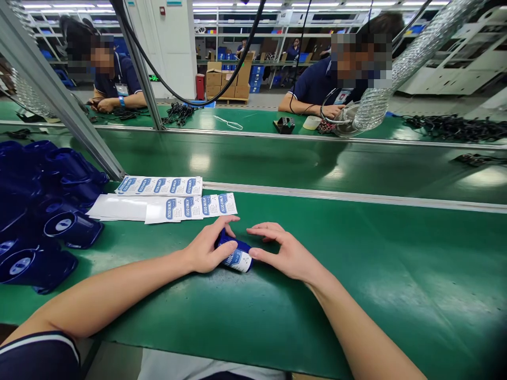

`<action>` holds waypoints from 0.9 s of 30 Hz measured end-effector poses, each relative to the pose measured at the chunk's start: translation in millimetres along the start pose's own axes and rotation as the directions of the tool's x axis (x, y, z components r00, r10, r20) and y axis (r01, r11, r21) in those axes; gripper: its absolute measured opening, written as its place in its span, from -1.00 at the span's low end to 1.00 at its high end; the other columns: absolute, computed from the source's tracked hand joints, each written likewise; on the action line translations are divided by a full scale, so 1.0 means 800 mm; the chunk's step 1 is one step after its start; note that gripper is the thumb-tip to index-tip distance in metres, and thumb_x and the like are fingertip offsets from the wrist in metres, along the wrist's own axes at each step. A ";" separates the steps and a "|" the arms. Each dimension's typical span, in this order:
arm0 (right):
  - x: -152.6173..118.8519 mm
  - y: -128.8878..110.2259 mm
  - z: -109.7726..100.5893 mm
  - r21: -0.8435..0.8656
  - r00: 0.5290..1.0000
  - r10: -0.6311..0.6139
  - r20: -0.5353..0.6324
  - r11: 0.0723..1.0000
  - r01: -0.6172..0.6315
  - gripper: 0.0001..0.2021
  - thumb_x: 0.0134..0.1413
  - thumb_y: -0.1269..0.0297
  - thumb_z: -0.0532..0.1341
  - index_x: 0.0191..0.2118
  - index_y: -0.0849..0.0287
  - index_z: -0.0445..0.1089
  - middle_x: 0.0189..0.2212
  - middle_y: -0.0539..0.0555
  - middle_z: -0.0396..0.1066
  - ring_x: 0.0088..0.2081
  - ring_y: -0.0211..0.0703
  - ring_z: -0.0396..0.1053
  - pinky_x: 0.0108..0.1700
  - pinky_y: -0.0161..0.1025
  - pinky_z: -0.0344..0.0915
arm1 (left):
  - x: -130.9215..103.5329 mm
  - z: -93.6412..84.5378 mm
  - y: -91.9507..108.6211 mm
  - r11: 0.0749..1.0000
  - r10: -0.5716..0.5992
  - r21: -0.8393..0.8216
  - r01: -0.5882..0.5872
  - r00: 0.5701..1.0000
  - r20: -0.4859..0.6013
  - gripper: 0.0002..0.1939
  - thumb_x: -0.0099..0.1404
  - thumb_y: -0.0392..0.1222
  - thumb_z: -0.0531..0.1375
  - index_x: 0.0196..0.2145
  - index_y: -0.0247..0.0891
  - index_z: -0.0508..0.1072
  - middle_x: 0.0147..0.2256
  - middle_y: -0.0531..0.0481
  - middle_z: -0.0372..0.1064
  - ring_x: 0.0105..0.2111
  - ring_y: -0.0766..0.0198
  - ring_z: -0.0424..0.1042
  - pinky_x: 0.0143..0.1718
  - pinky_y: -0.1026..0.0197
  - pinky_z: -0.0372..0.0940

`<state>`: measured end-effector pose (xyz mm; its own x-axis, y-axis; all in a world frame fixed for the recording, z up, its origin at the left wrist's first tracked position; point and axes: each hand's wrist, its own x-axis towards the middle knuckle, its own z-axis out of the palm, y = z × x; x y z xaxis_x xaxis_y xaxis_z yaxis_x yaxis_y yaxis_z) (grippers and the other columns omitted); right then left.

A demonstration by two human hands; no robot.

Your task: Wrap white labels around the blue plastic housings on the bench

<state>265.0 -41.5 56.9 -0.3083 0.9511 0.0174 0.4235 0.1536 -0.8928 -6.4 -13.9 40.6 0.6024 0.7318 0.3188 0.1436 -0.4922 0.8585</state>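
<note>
A dark blue part with a white and blue label lies on the green table in front of me. My left hand grips its left end, thumb on the near side and fingers over the far side. At its right end is my right hand, fingers apart, the thumb tip at the edge of the part. Beyond my left hand, sheets of blue and white labels lie on the table, partly overlapping.
Several dark blue parts are heaped at the left. A metal post slants up beside them. Past a metal rail, two people sit at a far bench with black cables. A silver duct hangs at the upper right.
</note>
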 end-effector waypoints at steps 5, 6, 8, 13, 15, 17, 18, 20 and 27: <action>0.009 0.009 0.002 0.468 0.978 0.095 0.183 0.867 -0.172 -0.25 0.12 -0.29 0.46 0.28 0.08 0.53 0.11 0.29 0.60 0.13 0.19 0.58 0.13 0.15 0.55 | 0.001 0.000 -0.012 0.982 0.080 -0.174 -0.078 0.997 0.009 -0.29 0.45 0.28 0.23 0.34 -0.22 0.26 -0.06 -0.17 0.50 -0.09 0.01 0.50 0.03 -0.04 0.37; 0.010 0.007 0.010 0.524 0.965 0.115 0.236 0.821 -0.226 -0.25 0.16 -0.32 0.42 0.28 0.11 0.52 0.07 0.29 0.63 0.07 0.15 0.61 0.06 0.09 0.58 | 0.001 0.002 -0.013 0.973 0.096 -0.211 -0.095 0.995 -0.007 -0.24 0.41 0.36 0.23 0.32 -0.22 0.28 -0.06 -0.18 0.49 -0.08 0.00 0.50 0.03 -0.05 0.39; 0.011 0.001 0.027 0.583 0.930 0.155 0.334 0.741 -0.333 -0.30 0.21 -0.27 0.42 0.28 0.12 0.52 -0.01 0.24 0.67 -0.05 0.06 0.65 -0.06 -0.03 0.59 | 0.001 0.008 -0.015 0.955 0.094 -0.275 -0.114 0.992 -0.086 -0.16 0.35 0.48 0.23 0.28 -0.23 0.32 -0.02 -0.20 0.44 -0.04 -0.01 0.48 0.06 -0.05 0.41; 0.013 -0.009 0.044 0.782 0.949 0.214 0.233 0.538 -0.313 -0.26 0.02 -0.06 0.57 0.30 -0.01 0.47 0.09 0.18 0.63 -0.05 0.06 0.63 -0.04 -0.04 0.55 | 0.004 0.024 -0.015 0.911 -0.090 -0.407 -0.074 0.925 -0.370 -0.34 0.60 0.37 -0.15 0.34 -0.14 0.21 0.21 -0.24 0.28 0.28 -0.01 0.30 0.33 -0.14 0.29; 0.015 -0.009 0.045 0.826 0.973 0.158 0.170 0.515 -0.228 -0.22 0.02 -0.05 0.57 0.34 -0.05 0.42 0.15 0.19 0.60 0.02 0.09 0.62 0.08 0.03 0.51 | 0.002 0.032 -0.012 0.862 -0.202 -0.507 -0.010 0.910 -0.361 -0.39 0.64 0.29 -0.20 0.38 -0.12 0.18 0.26 -0.26 0.27 0.30 -0.01 0.31 0.33 -0.16 0.31; 0.016 -0.006 0.048 0.838 0.986 0.074 0.150 0.520 -0.166 -0.23 0.10 -0.02 0.54 0.39 -0.11 0.36 0.21 0.17 0.56 0.11 0.11 0.58 0.17 0.07 0.46 | 0.000 0.040 -0.007 0.780 -0.298 -0.622 0.067 0.914 -0.276 -0.35 0.61 0.33 -0.10 0.42 -0.11 0.16 0.33 -0.27 0.27 0.32 -0.04 0.34 0.34 -0.16 0.30; 0.016 -0.004 0.050 0.835 0.988 0.038 0.148 0.530 -0.146 -0.25 0.14 0.00 0.53 0.40 -0.14 0.34 0.24 0.17 0.53 0.15 0.11 0.56 0.20 0.08 0.45 | -0.002 0.043 -0.004 0.744 -0.328 -0.660 0.105 0.918 -0.224 -0.31 0.59 0.35 -0.04 0.45 -0.10 0.15 0.36 -0.27 0.26 0.33 -0.05 0.33 0.38 -0.16 0.27; 0.017 0.003 0.057 0.813 0.989 -0.012 0.145 0.571 -0.112 -0.24 0.18 0.00 0.51 0.43 -0.17 0.30 0.29 0.17 0.49 0.18 0.11 0.54 0.21 0.08 0.45 | -0.003 0.046 0.003 0.718 -0.352 -0.677 0.163 0.924 -0.151 -0.24 0.57 0.38 0.01 0.49 -0.10 0.11 0.39 -0.26 0.26 0.32 -0.07 0.37 0.41 -0.18 0.23; 0.017 0.005 0.072 0.678 0.997 -0.071 0.033 0.734 0.030 -0.17 0.20 -0.10 0.49 0.47 -0.02 0.24 0.26 0.25 0.52 0.24 0.13 0.50 0.36 0.12 0.35 | -0.005 0.046 0.012 0.811 -0.396 -0.526 0.256 0.902 -0.172 -0.20 0.59 0.40 -0.14 0.52 -0.16 0.00 0.37 -0.29 0.30 0.34 -0.07 0.36 0.46 -0.24 0.13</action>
<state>213.3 -43.2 27.4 -0.3655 0.9285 0.0660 -0.2757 -0.0402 -0.9604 21.2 -38.7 33.0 0.3511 0.9362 0.0167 -0.1423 0.0357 0.9892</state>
